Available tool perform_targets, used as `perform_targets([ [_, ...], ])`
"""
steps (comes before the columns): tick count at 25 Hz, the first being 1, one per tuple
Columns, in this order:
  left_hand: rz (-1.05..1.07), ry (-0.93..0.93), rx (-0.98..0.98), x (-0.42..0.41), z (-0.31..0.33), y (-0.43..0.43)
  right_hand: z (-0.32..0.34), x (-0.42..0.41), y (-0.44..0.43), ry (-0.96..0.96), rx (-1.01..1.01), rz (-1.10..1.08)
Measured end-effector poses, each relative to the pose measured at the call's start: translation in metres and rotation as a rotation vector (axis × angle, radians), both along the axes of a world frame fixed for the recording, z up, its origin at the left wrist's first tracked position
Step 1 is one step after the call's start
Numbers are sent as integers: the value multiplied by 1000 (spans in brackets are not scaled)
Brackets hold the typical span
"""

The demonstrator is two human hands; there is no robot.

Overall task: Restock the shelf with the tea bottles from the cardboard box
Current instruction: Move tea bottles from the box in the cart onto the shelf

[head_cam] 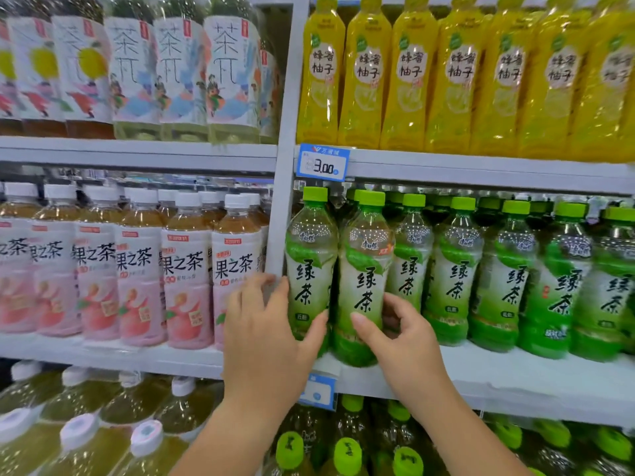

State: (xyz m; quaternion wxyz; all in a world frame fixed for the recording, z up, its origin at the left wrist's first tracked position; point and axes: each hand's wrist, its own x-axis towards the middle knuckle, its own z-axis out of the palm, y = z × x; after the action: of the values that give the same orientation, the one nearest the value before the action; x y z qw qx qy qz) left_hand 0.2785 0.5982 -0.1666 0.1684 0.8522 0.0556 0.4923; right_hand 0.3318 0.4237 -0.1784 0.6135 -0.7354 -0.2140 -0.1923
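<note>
Two green tea bottles with green caps stand at the left end of the middle shelf [481,376]. My left hand [264,334] wraps round the lower part of the leftmost green tea bottle [309,266], thumb on its front. My right hand [395,338] grips the second green tea bottle [366,269] near its base, thumb on the front and fingers behind. Both bottles stand upright at the shelf's front edge. More green tea bottles [508,276] fill the row to the right. The cardboard box is out of view.
A grey shelf upright [285,166] stands just left of my left hand. Pink peach tea bottles [185,280] fill the shelf to the left. Yellow drink bottles [409,77] stand above, with a blue price tag [323,163]. Green-capped bottles [347,451] sit below.
</note>
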Motion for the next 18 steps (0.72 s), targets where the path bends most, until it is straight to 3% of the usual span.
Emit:
perform_targets([
  [9,-118,-1,9,-2,-9,19,4,-6,3,32,3,-34],
  [18,-93,156,3,-11,5,16,13,-17,3,140,10,-7],
])
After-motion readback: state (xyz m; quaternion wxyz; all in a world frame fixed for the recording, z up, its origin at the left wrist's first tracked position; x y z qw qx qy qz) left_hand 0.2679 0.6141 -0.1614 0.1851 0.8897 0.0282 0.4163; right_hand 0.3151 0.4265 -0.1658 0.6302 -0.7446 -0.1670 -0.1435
